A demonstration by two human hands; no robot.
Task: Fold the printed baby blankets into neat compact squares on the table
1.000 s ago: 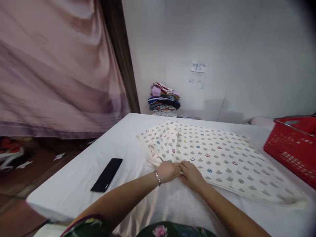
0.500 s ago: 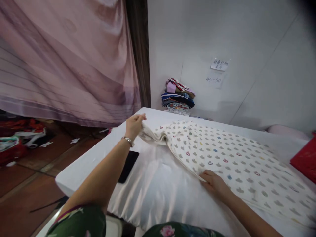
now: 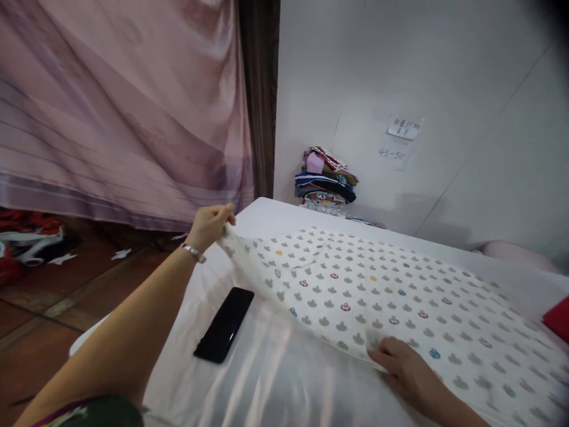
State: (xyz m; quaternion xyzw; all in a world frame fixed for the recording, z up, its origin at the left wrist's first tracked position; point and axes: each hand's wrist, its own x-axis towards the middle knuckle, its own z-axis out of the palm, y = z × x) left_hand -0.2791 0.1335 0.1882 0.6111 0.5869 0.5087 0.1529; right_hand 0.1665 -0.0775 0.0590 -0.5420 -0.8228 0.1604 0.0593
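Fingers of L hand (image 3: 208, 228) & R hand (image 3: 406, 367) grip patterned cloth (image 3: 338, 290) at 2 edge spots, rest mostly flat on worktop (image 3: 267, 212); uneven pull could skew it, low L sweep might knock phone (image 3: 224, 325).

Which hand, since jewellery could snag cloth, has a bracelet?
The left hand, holding up the patterned cloth, has the silvery bracelet at its wrist; the right hand has none.

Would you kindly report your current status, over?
Left hand raised, gripping patterned cloth. Right hand holding its near edge. Black phone close by, possibly in the way.
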